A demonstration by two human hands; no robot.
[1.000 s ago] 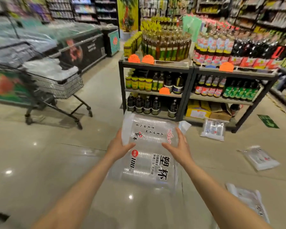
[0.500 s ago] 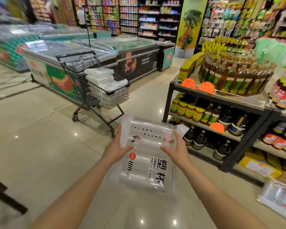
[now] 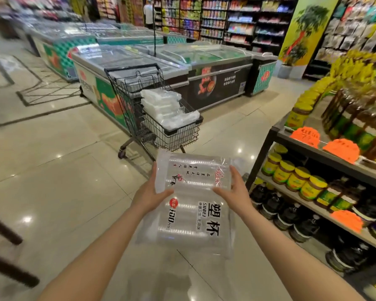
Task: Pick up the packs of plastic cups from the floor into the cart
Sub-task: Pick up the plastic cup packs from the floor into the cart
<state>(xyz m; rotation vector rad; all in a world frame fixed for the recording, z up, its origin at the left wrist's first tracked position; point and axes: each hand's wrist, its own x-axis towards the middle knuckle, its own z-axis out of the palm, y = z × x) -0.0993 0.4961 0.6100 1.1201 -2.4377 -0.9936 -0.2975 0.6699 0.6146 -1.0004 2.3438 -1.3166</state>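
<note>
The cart (image 3: 161,118) stands on the tiled floor (image 3: 59,181) with its handle end toward the chest freezers (image 3: 139,61) just behind it and its basket end toward the camera. Left of the cart the floor is open and bare as far as two dark bars (image 3: 7,233) at the picture's left edge. Right of the cart a clear strip of floor runs between the freezers and the corner post of the display shelf (image 3: 313,170), which holds rows of jars and bottles and three orange price tags.

One pack of plastic cups (image 3: 193,213) is held in the air, in front of the cart and lower in the view, its far edge overlapping the cart's front wheel area. It is a clear, flat bag printed with black characters and "100". The left hand (image 3: 149,192) grips the pack's left edge, thumb on top; the right hand (image 3: 234,192) grips the right edge the same way. Both hands sit on the far half of the pack, the near half hanging toward the person.

Inside the cart's basket lies a pile of similar clear packs (image 3: 167,109), heaped above the rim; their number cannot be counted.
</note>
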